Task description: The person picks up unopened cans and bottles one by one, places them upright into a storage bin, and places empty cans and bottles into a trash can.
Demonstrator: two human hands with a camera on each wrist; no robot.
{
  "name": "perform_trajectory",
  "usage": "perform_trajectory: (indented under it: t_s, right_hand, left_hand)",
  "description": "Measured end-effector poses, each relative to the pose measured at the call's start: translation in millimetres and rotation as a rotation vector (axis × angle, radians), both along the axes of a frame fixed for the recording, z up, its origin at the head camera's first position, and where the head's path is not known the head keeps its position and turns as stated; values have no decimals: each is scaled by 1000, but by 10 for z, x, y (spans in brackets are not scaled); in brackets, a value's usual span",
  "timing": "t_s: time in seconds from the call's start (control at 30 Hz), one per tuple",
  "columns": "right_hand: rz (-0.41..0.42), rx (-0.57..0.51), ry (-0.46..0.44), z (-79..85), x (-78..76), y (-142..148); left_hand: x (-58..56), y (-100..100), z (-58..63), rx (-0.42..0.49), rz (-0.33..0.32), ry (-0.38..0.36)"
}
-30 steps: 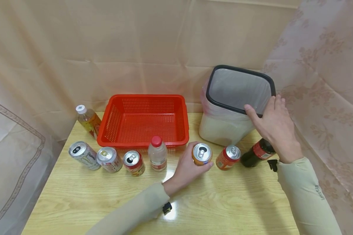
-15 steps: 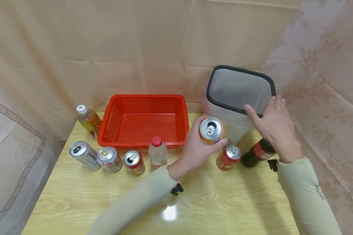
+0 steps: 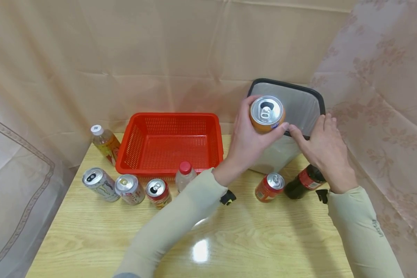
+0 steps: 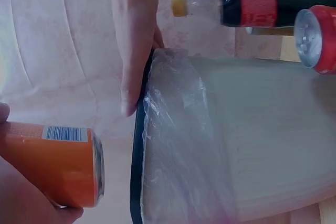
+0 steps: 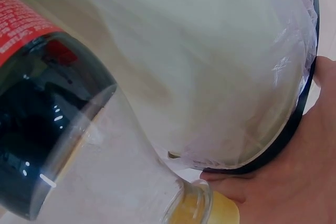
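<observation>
My left hand grips an orange soda can, its opened top facing up. In the head view the can overlaps the front left of the bin's mouth; the left wrist view shows the can just clear of the black rim. On the bin's right front corner rests my right hand, its fingers extended and its thumb along the rim. The bin is lined with a clear plastic bag. Below that hand stand a cola bottle and a red can.
A red plastic basket sits at the back of the wooden table. Along its front are a silver can, a white can, a red-and-yellow can and a red-capped bottle. A tea bottle stands left of it.
My left hand has lifted the orange can off the table and carried it up and right to the bin's mouth. The right hand has stayed on the rim.
</observation>
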State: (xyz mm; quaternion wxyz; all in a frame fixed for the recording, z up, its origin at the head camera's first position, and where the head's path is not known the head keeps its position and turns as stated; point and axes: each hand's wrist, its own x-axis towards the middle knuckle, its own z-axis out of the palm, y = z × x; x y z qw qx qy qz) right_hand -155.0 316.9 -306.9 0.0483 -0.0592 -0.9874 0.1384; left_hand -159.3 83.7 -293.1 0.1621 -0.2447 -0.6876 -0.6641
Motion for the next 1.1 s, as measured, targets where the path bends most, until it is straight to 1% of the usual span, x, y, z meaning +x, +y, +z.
perform_trajectory:
  t_s: [0.13, 0.2, 0.3, 0.37, 0.4, 0.5, 0.63, 0.73, 0.9, 1.03, 1.1]
  right_hand:
    - [7, 4, -5, 5, -21, -11]
    - [11, 9, -2, 11, -29, -10]
    - [12, 12, -2, 17, -34, -6]
    - [12, 13, -5, 19, -36, -4]
    - [13, 11, -7, 19, -36, -4]
    - [15, 9, -7, 18, -43, -7]
    - [16, 12, -2, 16, -48, -6]
    - [13, 15, -2, 15, -44, -3]
    - [8, 14, 4, 15, -36, 4]
    - [5, 9, 7, 13, -30, 17]
    - [4, 9, 1, 13, -29, 22]
  left_hand:
    - [-101, 53, 87, -3, 14, -20]
    - [-152, 95, 136, -34, 51, -14]
    - [-221, 181, 216, -132, 142, -17]
    - [-269, 245, 251, -210, 195, -38]
    - [-294, 275, 260, -245, 210, -58]
    - [-394, 360, 250, -279, 191, -76]
    - [-555, 461, 189, -304, 149, -87]
    - [-639, 521, 140, -357, 147, -129]
    - [-709, 593, 90, -436, 166, -185]
    - [-735, 643, 89, -506, 193, -211]
    - [-745, 659, 101, -548, 195, -222]
